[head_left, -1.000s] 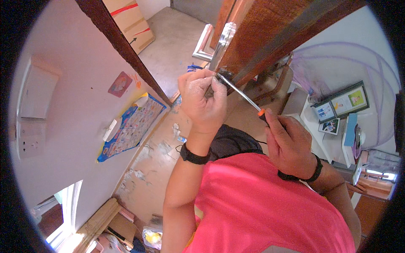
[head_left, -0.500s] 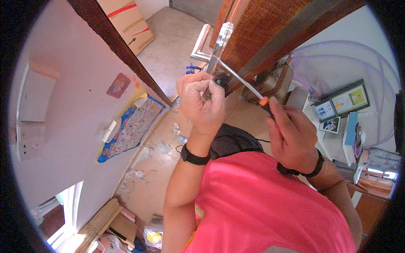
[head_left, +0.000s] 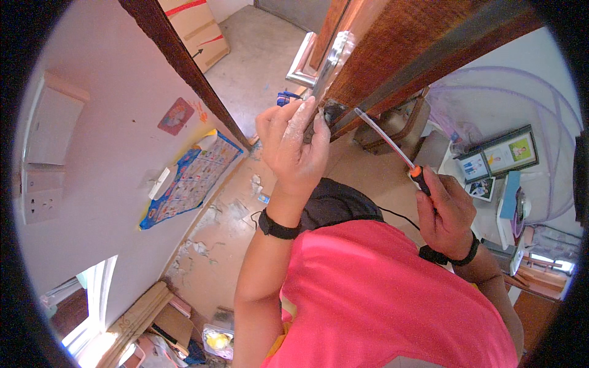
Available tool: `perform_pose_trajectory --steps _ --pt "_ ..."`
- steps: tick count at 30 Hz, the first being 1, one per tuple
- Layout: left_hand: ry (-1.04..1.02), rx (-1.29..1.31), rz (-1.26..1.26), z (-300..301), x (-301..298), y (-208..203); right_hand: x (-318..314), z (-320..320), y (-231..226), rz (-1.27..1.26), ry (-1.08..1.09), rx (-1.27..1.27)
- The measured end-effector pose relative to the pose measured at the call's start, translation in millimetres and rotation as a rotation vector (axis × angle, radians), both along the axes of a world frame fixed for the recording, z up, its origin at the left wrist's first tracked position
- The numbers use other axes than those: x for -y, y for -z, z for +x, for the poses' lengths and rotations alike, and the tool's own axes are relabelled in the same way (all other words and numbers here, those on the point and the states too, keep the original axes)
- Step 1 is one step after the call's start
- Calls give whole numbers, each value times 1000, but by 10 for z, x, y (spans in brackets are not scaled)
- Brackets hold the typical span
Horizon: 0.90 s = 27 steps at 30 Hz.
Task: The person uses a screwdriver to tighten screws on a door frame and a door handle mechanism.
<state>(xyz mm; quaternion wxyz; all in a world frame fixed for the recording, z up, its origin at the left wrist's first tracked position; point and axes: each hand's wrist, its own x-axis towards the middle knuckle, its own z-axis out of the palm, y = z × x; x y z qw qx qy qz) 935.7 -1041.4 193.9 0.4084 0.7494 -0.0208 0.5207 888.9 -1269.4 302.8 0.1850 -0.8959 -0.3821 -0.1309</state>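
Observation:
A wooden door (head_left: 380,52) stands edge-on before me, with a silver lever handle (head_left: 302,64) on a long shiny plate (head_left: 336,55). My left hand (head_left: 293,140), dusted white, is curled round the plate's lower end, thumb by the door edge. Just beside the thumb is a dark lock opening (head_left: 334,110), partly hidden by my fingers. In my closed right hand (head_left: 446,211) is a screwdriver (head_left: 392,145) with a black and orange handle. Its shaft points up and left, the tip close to the door edge and apart from my left hand.
On the left wall hang a colourful poster (head_left: 190,178) and a switch plate (head_left: 43,199). Scraps of debris (head_left: 199,248) lie on the floor. A cardboard box (head_left: 195,30) stands beyond the doorway. Framed photos (head_left: 500,156) and a purple-edged net (head_left: 509,73) are at right.
My right hand has drawn the screwdriver back, down and right, its tip leaving the handle plate area. My left fingers have straightened somewhat along the plate. The view has shifted slightly.

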Motion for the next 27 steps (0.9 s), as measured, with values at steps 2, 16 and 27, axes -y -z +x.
perform_pose_trajectory --steps 2,16,27 --pt "-21 25 21 28 -3 22 7 4 5 9 -5 -6" --pt "-58 17 285 64 -31 115 17 15 30 -5 5 -15" --pt "19 -6 309 12 -56 219 17 29 28 8 12 -46"
